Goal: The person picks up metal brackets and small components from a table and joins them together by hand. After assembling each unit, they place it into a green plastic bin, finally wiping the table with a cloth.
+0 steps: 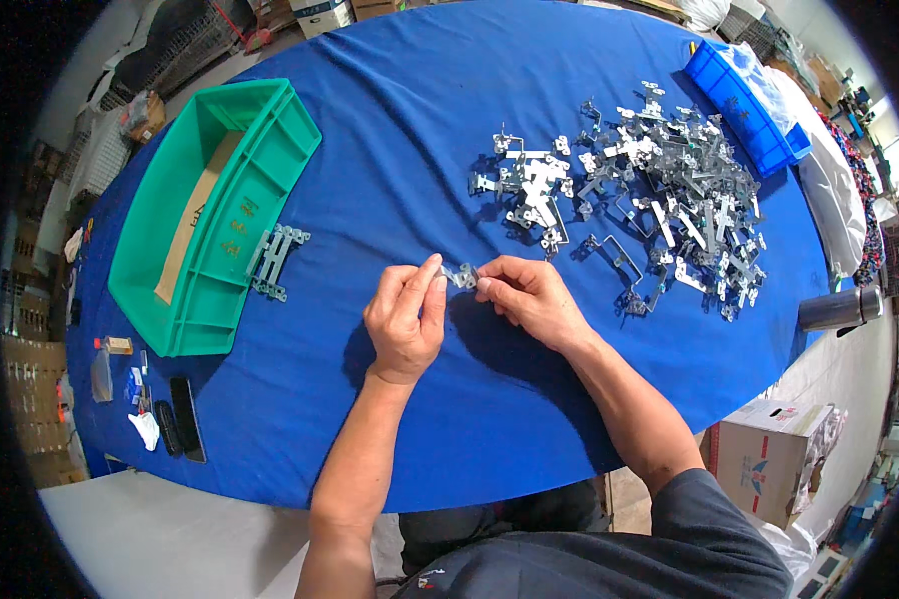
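Note:
Between my two hands, over the middle of the blue cloth, is a small metal bracket (460,276). My left hand (407,317) pinches its left end between thumb and fingers. The right end is gripped by my right hand (529,297), fingers curled in. Fingertips cover parts of the bracket. To the right lies a large heap of similar metal brackets (684,185), with a smaller cluster of brackets (535,190) beside it. Several brackets (275,263) lie side by side in a neat group against the green bin at the left.
A green plastic bin (235,210) with cardboard inside stands at the left. At the far right sits a blue bin (744,105). A metal flask (841,308) is near the right edge; a phone (187,419) and small items lie front left. A cardboard box (769,454) stands below.

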Demonstrator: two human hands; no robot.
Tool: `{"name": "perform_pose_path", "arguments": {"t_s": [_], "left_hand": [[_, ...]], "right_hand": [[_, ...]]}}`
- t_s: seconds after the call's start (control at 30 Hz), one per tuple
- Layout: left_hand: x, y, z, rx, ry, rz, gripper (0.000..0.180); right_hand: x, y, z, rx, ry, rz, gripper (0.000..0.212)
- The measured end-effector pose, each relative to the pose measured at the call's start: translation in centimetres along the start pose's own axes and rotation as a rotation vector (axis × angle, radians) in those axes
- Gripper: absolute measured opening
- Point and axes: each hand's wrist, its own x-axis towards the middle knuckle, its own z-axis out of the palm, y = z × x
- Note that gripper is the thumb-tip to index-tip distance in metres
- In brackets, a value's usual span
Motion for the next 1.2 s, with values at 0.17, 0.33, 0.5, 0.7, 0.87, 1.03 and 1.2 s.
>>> {"name": "perform_pose_path", "arguments": {"t_s": [0.17, 0.33, 0.5, 0.7, 0.87, 1.03, 1.2], "left_hand": [[0.3, 0.1, -0.1, -0.011, -0.009, 0.025, 0.020], [0.1, -0.2, 0.1, -0.028, -0.061, 0.043, 0.019], [0.3, 0.1, 0.1, -0.034, -0.067, 0.046, 0.019], [0.3, 0.4, 0.0, -0.020, -0.114, 0.068, 0.019], [0.3, 0.6, -0.1, -0.040, -0.186, 0.062, 0.020], [0.3, 0.2, 0.0, -0.049, -0.102, 0.036, 0.018], [0.3, -0.1, -0.2, -0.095, 0.002, -0.189, 0.018]], "right_hand": [[0.0, 0.1, 0.0, -0.047, -0.021, -0.017, 0.019], [0.0, 0.2, 0.1, -0.056, -0.013, -0.035, 0.018], [0.3, 1.1, 0.1, 0.055, 0.001, -0.084, 0.019], [0.3, 0.2, -0.2, 0.253, -0.036, -0.022, 0.021], [0.4, 1.0, -0.1, 0.188, -0.017, -0.081, 0.020], [0.9, 1.4, -0.1, 0.362, 0.105, -0.141, 0.019], [0.0, 1.0, 0.3, 0.024, 0.039, -0.036, 0.021]]}}
